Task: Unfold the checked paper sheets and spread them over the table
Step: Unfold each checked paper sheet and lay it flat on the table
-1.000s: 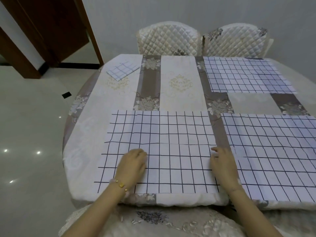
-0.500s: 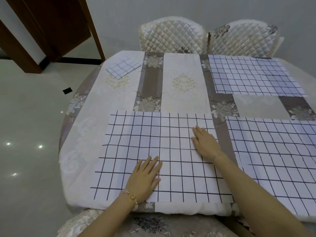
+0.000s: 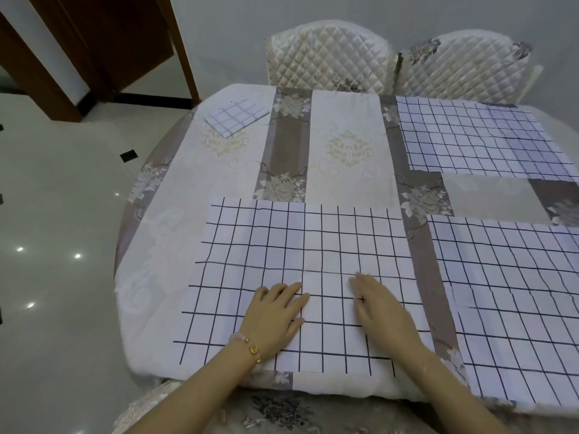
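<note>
Patterned cream-and-brown cloth covers the round table (image 3: 175, 220), with two quilted chairs (image 3: 326, 54) at its far side. Three checked sheets lie unfolded on it: the far-right sheet (image 3: 479, 139), the near-right sheet (image 3: 517, 292), and the near-left sheet (image 3: 297, 245) under both hands.

The left hand (image 3: 275, 314), with a bracelet (image 3: 250, 349) at the wrist, rests palm down. Its fingers are straight and slightly spread, tips aimed far and right. The right hand (image 3: 385, 311), somewhat blurred, also lies flat with fingers extended, tips aimed far and left. Neither hand holds anything. They sit close together but apart, on either side of the sheet's middle crease, toward its near edge.

One folded checked sheet (image 3: 236, 117) lies on bare cloth at the far left of the table, well apart from the hands and beyond the far-left corner of the near-left sheet. It is turned at an angle, with its long axis running from near left to far right.

Judged from this layout, smoothing here is about finished and the folded checked sheet comes next. The left hand is the nearer one, and it would have to reach far and left across the near-left sheet.
</note>
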{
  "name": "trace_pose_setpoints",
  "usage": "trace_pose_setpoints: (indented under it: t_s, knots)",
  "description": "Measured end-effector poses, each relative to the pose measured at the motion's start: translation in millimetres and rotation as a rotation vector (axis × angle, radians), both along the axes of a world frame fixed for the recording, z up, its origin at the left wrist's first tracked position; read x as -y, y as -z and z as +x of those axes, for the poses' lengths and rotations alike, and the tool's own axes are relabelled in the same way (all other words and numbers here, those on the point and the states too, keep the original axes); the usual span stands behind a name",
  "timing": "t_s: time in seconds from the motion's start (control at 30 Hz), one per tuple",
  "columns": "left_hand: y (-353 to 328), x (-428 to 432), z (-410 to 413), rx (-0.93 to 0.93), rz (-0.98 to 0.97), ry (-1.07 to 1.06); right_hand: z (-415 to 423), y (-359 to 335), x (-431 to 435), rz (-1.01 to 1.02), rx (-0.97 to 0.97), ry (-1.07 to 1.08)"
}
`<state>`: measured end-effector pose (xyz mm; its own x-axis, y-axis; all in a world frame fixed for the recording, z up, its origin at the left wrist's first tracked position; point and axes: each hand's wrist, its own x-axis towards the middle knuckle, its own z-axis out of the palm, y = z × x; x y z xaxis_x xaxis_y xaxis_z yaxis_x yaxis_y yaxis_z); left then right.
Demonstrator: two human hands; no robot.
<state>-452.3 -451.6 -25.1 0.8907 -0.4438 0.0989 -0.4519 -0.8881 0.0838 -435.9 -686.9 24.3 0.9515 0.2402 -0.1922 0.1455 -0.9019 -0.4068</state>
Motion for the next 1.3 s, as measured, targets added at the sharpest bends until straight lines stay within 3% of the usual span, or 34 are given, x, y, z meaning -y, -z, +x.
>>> trace_pose_setpoints:
  t_s: [0.13, 0.4, 0.57, 0.77, 1.0, 1.1, 1.3]
  knots:
    - [-2.1, -16.4, 16.3, -0.016, 0.027, 0.019, -33.1, 23.1, 5.4, -0.095, -0.027, -0.068]
    - [-16.5, -80.6, 80.1, -0.253, 0.07, -0.301, -36.3, 30.4, 7.9, -0.128, 0.003, -0.051]
    - [-17.8, -83.0, 87.3, -0.334, 0.072, -0.343, -38.1, 29.3, 7.8, -0.128, -0.014, -0.034]
    - [-24.7, -84.0, 90.1, -0.405, 0.089, -0.323, -40.4, 19.9, 5.8, -0.069, -0.062, -0.04]
    - [-37.2, -86.1, 97.8, -0.422, 0.116, -0.288, -43.3, -15.2, -5.4, 0.146, -0.277, 0.188]
    - [-47.1, -88.2, 100.5, -0.431, 0.017, -0.282, -53.5, -17.1, -10.2, 0.137, -0.25, 0.233]
    - [-86.7, -113.8, 57.5, -0.24, -0.344, -0.436, -83.9, -13.3, -4.7, 0.199, -0.247, 0.328]
